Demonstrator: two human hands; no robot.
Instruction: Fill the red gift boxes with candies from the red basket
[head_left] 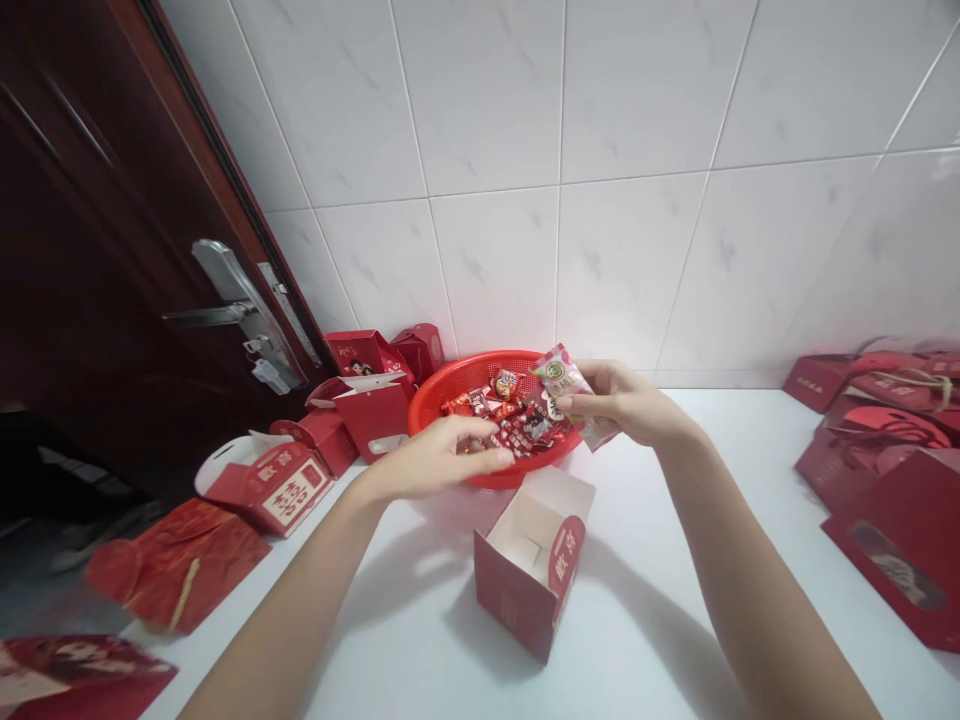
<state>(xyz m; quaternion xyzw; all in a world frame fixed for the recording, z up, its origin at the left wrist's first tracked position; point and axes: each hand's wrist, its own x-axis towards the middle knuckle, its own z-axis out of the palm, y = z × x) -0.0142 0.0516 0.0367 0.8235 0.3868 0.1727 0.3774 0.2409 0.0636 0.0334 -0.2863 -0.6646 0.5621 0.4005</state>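
Observation:
My right hand point(619, 400) pinches a pink and white candy packet point(564, 378) above the right rim of a red plastic basket point(431, 390). Several wrapped candies point(534, 420) in red, brown and orange wrappers lie in the basket. My left hand point(450, 455) reaches over the basket's front left side, fingers apart and just above the candies; I see nothing in it. In front of the basket a red gift box point(514, 605) stands with its top flaps up, showing a bare white inside. Its right flap carries white characters.
Red gift boxes point(289, 490) and a red cloth pouch point(184, 565) line the left side of the white table point(637, 620). More red boxes point(900, 540) stand at the right. A tiled wall point(495, 250) rises behind, with a dark wooden door point(97, 200) at the left.

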